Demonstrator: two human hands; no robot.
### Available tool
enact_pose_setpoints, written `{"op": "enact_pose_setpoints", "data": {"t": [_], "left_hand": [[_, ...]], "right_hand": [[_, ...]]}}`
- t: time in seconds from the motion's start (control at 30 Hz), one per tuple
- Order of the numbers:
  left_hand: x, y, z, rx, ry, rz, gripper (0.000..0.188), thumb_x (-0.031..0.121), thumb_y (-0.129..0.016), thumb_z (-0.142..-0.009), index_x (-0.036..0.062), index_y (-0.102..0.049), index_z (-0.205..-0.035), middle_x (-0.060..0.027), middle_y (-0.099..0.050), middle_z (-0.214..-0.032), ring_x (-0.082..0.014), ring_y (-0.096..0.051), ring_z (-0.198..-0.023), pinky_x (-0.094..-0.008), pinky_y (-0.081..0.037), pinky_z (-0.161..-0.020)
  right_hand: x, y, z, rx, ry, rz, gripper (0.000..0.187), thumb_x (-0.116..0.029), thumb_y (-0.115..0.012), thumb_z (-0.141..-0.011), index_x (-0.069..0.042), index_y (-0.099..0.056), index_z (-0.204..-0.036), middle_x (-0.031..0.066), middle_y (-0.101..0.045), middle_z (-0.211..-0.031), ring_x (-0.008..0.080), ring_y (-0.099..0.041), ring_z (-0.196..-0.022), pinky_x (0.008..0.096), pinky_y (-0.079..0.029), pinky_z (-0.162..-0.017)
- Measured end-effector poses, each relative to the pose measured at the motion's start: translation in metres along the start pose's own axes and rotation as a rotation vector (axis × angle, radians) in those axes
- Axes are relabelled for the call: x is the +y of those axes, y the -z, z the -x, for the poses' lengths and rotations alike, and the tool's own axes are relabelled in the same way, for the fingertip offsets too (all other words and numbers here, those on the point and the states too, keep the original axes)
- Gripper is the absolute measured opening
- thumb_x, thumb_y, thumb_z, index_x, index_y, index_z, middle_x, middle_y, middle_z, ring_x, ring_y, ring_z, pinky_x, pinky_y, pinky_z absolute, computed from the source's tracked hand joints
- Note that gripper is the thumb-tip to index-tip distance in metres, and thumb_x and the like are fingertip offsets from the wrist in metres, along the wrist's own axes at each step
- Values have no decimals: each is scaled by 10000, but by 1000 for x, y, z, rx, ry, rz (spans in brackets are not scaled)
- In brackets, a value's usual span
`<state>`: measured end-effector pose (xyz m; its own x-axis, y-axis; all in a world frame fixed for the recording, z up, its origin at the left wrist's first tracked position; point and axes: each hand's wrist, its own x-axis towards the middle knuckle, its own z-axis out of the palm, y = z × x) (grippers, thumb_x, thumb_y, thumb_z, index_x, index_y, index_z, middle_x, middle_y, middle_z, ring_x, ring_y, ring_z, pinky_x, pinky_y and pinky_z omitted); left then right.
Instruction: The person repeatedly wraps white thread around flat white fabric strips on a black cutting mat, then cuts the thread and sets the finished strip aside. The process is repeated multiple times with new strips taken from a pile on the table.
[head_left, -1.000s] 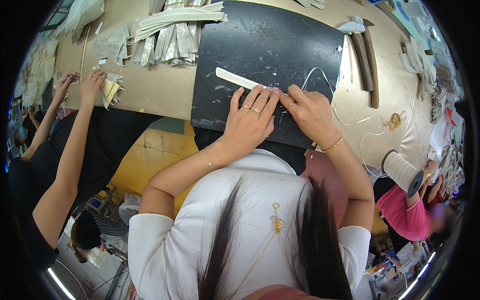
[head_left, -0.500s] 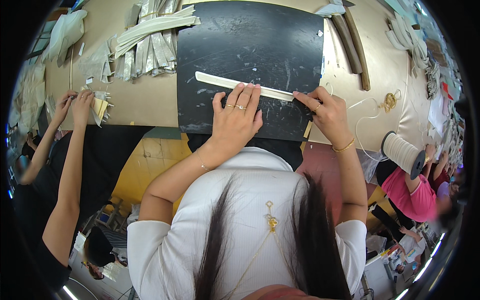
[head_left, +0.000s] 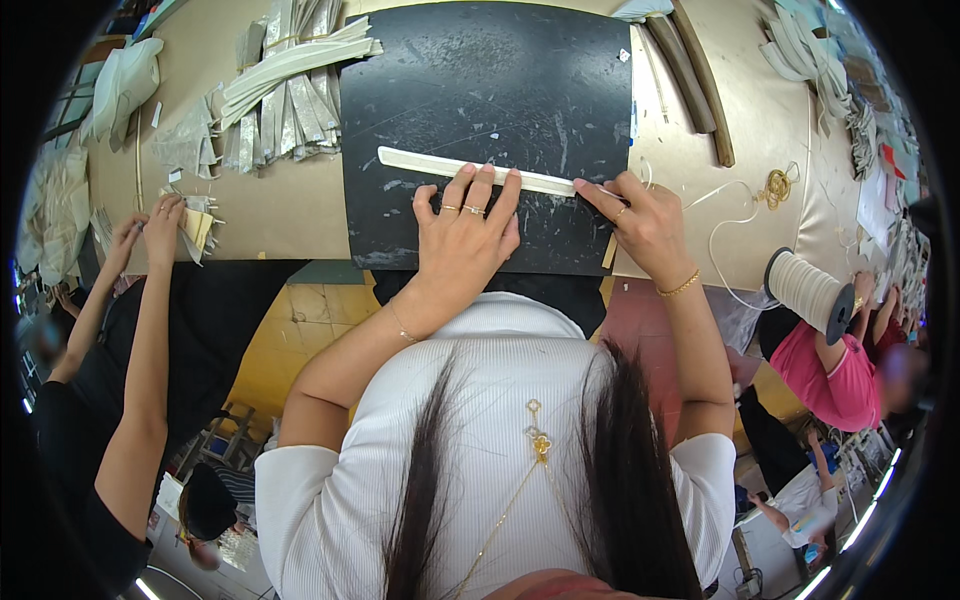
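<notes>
A narrow off-white strip, folded lengthwise by the look of it, [head_left: 430, 163] lies slantwise on a black cutting mat [head_left: 480, 80]. My left hand [head_left: 462, 225] rests over its middle, fingers stretched out and tips pressing along its near edge. At the strip's right end my right hand [head_left: 645, 222] is closed in a pinch, index finger on the very tip. Thin white cord [head_left: 722, 222] loops across the table toward that hand. Whether the cord is also between the fingers is hidden.
Bundled pale strips [head_left: 295, 90] lie left of the mat. Two brown rods [head_left: 690, 80], a coil of yellowish cord [head_left: 777, 187] and a white cord spool [head_left: 808, 293] are to the right. Close by on the left, a co-worker's hands [head_left: 160, 230] hold small pale pieces.
The whole view has shifted slightly, so mat and strip appear a little farther left. Both my hands keep nearly the same places on the strip.
</notes>
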<state>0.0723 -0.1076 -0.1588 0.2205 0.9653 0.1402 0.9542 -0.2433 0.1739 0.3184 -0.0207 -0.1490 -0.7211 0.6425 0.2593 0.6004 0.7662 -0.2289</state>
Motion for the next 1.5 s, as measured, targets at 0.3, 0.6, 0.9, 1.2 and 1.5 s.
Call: {"op": "enact_pose_setpoints", "data": {"t": [0.3,0.6,0.9,1.2,1.5], "left_hand": [[6,-3,-2,5,17,-21,568,393,-735,-860,295,-596,-1402,-110,-565,-1327,-289,-468,-1286,-540,-306,-998],[10,-2,-3,-12,15,-31,572,437,-737,-846,329,-595,-1390,-142,-567,-1292,-327,-465,-1271,-555,-317,-973],[2,12,-19,-45,16,69,489,334,-747,-873,287,-635,-1347,-77,-591,-1163,-258,-527,-1099,-478,-335,-942],[-25,18,-49,-144,15,394,203,201,-769,-866,97,-690,-1022,-58,-583,-979,-252,-530,-966,-386,-372,-893],[-34,49,-59,-491,421,1075,237,144,-800,-869,29,-754,-1070,-6,-684,-818,-75,-587,-687,-270,-479,-703]], "right_hand": [[2,-1,-1,10,15,13,417,-123,-695,-795,-248,-736,-1191,-29,-514,-799,117,-543,-581,287,-454,-516],[3,-2,-1,4,32,16,392,-127,-692,-810,-242,-738,-1182,-27,-497,-798,103,-537,-566,288,-448,-519],[-13,19,-4,-107,-114,-31,362,-91,-703,-844,-175,-727,-1196,6,-645,-1064,141,-648,-718,306,-523,-601],[-51,21,26,-77,-921,-797,478,-67,-803,-854,7,-549,-1253,64,-622,-1010,88,-551,-756,243,-466,-659],[-55,20,9,46,-1060,-1590,341,-83,-639,-1002,-19,-538,-1321,39,-592,-1107,70,-545,-789,209,-471,-627]]}}
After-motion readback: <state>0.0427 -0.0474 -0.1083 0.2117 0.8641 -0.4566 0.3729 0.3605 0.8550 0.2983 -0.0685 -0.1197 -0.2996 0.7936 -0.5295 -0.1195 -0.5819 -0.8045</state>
